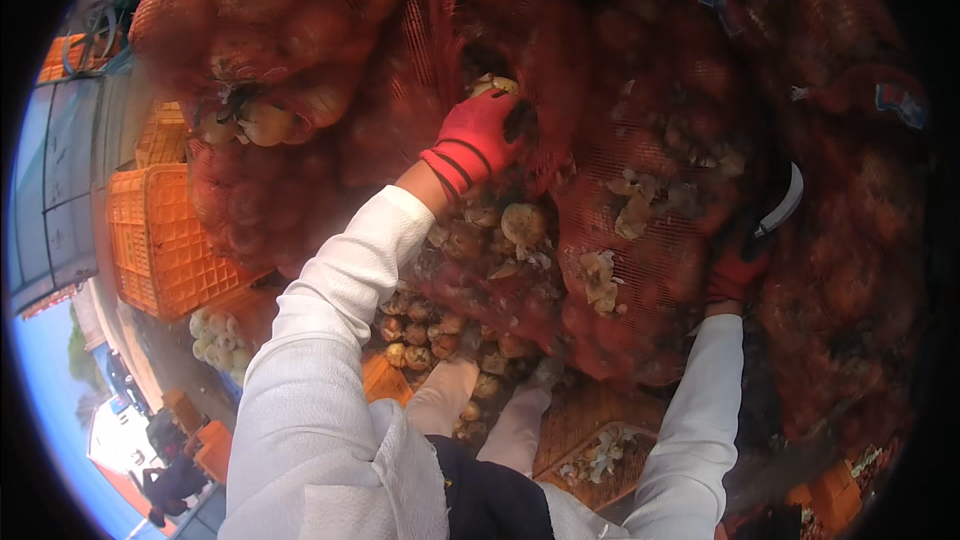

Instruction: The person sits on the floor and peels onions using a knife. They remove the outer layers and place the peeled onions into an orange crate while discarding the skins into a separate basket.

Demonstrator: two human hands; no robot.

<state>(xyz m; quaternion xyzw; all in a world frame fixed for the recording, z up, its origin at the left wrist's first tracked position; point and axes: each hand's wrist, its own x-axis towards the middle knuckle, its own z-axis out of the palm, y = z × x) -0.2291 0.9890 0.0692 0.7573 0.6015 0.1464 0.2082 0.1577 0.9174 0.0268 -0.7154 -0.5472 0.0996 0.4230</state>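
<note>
My left hand [484, 139], in a red glove with dark fingertips, curls its fingers at the edge of a slit red mesh sack [551, 109]. A pale onion [493, 83] shows just beyond the knuckles. Below the wrist, loose onions [523, 225] and dry skins lie in the sack's opening. To the right, my right hand [739, 266], gloved in red and black, is shut on a knife with a short curved blade [784, 202]; shadow hides its handle. This hand is beside a full mesh sack [630, 285] with papery onion skins [634, 202] clinging to it.
More filled mesh sacks [262, 22] rise at the upper left and right. Orange plastic crates [172, 240] stand at left. Onions [427, 330] are heaped around my legs, beside a crate of skins [600, 457]. Pale onions [217, 337] sit at left. Another person [172, 484] is at the lower left.
</note>
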